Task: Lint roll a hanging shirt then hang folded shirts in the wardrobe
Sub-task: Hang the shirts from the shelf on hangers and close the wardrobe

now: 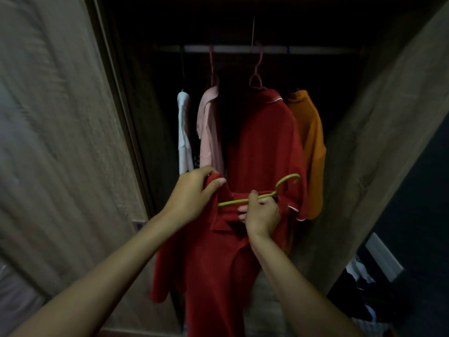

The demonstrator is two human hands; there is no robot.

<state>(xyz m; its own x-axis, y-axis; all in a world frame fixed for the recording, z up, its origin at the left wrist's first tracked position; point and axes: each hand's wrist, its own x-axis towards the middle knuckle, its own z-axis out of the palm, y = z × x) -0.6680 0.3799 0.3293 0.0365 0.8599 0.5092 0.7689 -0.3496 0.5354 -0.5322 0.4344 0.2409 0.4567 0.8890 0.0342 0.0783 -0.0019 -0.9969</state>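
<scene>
Our left hand (194, 190) pinches the red shirt (213, 251) collar, right hand (262, 212) grips the green hanger (245, 200) (half threaded); below the rail (243, 48), it may slip off.

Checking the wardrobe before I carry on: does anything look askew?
Nothing damaged. The green hanger lies tilted, only partly inside the held red shirt, gripped by both hands.

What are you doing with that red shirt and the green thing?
A person stands at an open wardrobe, fitting a red shirt onto a green hanger. The left hand grips the shirt's shoulder, and the right hand holds the hanger at the collar. It is not on the rail yet. Another red shirt already hangs there, with white, pink and orange ones beside it.
</scene>
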